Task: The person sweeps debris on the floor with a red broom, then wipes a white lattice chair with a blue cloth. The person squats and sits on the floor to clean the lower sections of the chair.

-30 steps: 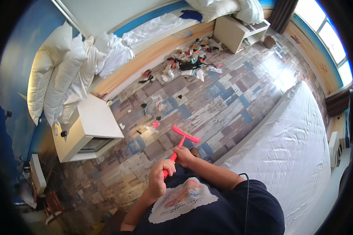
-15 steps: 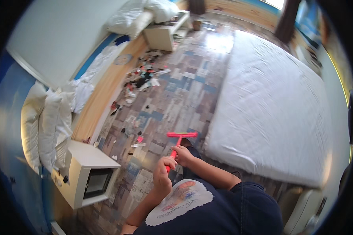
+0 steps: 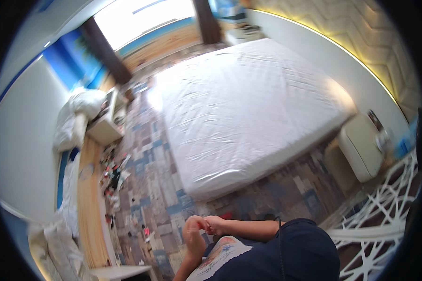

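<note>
My left hand (image 3: 193, 232) and my right hand (image 3: 215, 225) are close together in front of my body, both with fingers curled. Past my right wrist shows a small bit of a red T-shaped squeegee (image 3: 226, 216). Its handle runs in my hands and is mostly hidden by them. Beneath lies a patchwork floor of grey, brown and blue planks (image 3: 166, 225). Left of my hands, a small pink scrap (image 3: 147, 232) rests on it. Farther off, a heap of mixed litter (image 3: 114, 177) lies along the base of a wooden panel (image 3: 89, 196).
A large bed with a white sheet (image 3: 248, 112) fills the middle. To the right stand a cream padded seat (image 3: 361, 147) and a white lattice screen (image 3: 380, 220). On the left are white pillows (image 3: 58, 248), a white cabinet (image 3: 109, 129) and bundled bedding (image 3: 77, 112).
My view has swung right, so the bed sits more central and the lattice screen shows. The squeegee, plainly seen before in both hands, is now mostly hidden by them.
</note>
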Tool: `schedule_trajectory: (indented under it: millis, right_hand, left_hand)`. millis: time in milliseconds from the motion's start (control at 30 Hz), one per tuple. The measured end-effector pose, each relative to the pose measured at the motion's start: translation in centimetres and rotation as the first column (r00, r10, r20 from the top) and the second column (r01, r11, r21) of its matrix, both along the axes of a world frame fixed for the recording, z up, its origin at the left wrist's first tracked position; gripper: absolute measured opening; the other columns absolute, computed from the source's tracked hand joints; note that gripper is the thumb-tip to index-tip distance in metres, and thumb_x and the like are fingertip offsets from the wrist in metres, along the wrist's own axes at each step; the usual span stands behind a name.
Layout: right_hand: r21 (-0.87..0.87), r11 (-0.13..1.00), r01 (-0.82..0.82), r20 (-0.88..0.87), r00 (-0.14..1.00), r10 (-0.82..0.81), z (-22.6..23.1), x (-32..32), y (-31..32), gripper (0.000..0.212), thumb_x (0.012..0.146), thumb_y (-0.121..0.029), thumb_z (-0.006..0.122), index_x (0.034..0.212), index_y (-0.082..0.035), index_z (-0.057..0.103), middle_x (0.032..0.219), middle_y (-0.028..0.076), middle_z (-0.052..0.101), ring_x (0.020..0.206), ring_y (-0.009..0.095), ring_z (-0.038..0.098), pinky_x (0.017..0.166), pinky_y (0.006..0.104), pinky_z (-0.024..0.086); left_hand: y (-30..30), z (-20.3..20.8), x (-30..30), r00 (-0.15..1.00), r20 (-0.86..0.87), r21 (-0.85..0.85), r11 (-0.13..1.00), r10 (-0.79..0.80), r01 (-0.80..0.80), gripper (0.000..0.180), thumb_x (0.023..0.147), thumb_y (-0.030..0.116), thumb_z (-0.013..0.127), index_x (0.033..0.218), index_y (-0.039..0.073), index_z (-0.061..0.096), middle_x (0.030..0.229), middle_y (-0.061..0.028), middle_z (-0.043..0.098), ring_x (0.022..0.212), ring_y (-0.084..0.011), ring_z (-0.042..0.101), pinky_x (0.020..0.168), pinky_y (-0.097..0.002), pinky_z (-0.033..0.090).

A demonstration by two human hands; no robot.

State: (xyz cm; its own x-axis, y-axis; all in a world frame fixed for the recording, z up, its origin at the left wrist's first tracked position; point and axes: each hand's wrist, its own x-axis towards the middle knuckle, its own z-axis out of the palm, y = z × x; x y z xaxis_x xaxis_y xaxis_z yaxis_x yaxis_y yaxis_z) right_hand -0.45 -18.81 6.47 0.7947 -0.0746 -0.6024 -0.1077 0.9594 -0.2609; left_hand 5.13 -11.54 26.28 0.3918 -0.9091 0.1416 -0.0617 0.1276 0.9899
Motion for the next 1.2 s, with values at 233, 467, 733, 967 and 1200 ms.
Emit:
schedule_trajectory:
  millis: [233,467,733,967,1200]
  right_hand:
    - [-0.277,0.922,0.272,-0.213,0.918,-0.334,3.0,-22.8,-4.1,0.032,0.099,-0.028,0.038,0.093,-0.01,0.063,0.069,0.006,0.058,0.056,0.016,0.056,0.055,0.0304,0.05]
    - [-0.898,0.245,0.365,-0.043,0.483,-0.875,-0.1,-41.0,-2.7,0.038,0.091,-0.006,0.052,0.129,-0.001,0.048,0.092,0.015,0.063,0.074,0.025,0.065,0.066,0.035,0.054]
    - [-0.96,0.037,-0.277,-0.056,0.063,-0.996,2.8,-54.0,-4.3,0.034,0.088,-0.021,0.057,0.117,-0.003,0.056,0.089,0.017,0.067,0.085,0.036,0.066,0.07,0.0423,0.051]
    - [-0.903,0.18,-0.39,-0.191,-0.012,-0.982,3.2,-66.3,-9.7,0.026,0.074,-0.034,0.066,0.079,-0.009,0.067,0.076,0.015,0.068,0.074,0.038,0.066,0.061,0.0458,0.052]
    - [-0.911,0.16,-0.38,-0.131,-0.099,-0.986,0.4,-77.0,-17.3,0.021,0.075,-0.031,0.068,0.084,-0.011,0.069,0.082,0.014,0.069,0.082,0.037,0.066,0.068,0.0474,0.051]
  left_hand:
    - [-7.3,1.8,-17.5,0.897,-0.178,-0.035,0.914,-0.404,0.404,0.043,0.1,0.032,0.035,0.075,0.0,0.052,0.072,-0.0083,0.054,0.069,-0.0159,0.05,0.07,-0.0297,0.041]
    - [-12.2,2.3,-35.0,0.479,-0.066,-0.069,0.483,-0.875,0.873,0.028,0.095,0.016,0.039,0.077,0.0,0.053,0.075,-0.0058,0.053,0.069,-0.0147,0.048,0.065,-0.0284,0.04]
    - [-16.7,3.3,-49.8,0.137,0.146,-0.092,0.125,-0.98,0.988,0.034,0.101,0.02,0.035,0.077,0.001,0.05,0.073,-0.0061,0.049,0.068,-0.0152,0.046,0.066,-0.0295,0.039]
    - [-23.4,2.7,-61.3,-0.092,0.109,-0.105,-0.103,-0.99,0.989,0.026,0.097,0.014,0.039,0.078,0.001,0.051,0.075,-0.0046,0.049,0.069,-0.0143,0.045,0.065,-0.0282,0.04]
    - [-32.8,1.1,-72.3,-0.159,0.046,-0.071,-0.162,-0.986,0.984,0.028,0.099,0.017,0.041,0.08,0.001,0.054,0.075,-0.0042,0.051,0.071,-0.0135,0.047,0.066,-0.0288,0.041]
